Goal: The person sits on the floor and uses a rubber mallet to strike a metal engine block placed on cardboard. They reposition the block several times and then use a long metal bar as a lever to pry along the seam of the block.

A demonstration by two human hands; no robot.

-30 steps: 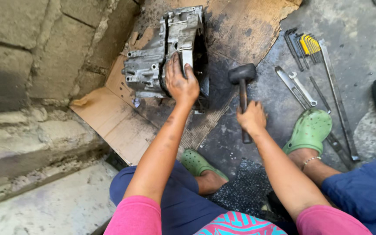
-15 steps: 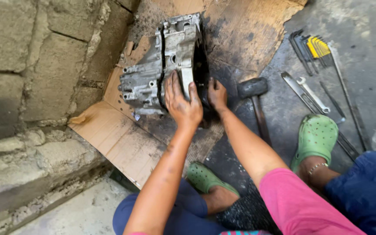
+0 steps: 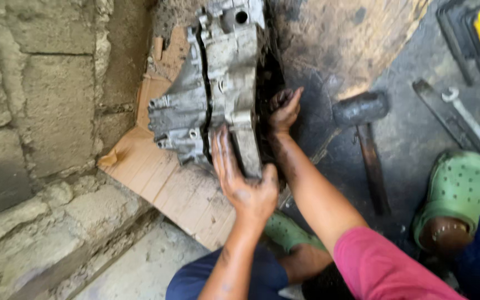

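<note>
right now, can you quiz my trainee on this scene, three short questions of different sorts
1. True or false: the right hand grips the hammer.
2. The left hand rests on: A) the wrench B) the metal gearbox casing C) the green clog.
3. What sheet lies under the casing?

Key: 1 false, the hammer lies free on the floor. 2 B. 3 cardboard.
</note>
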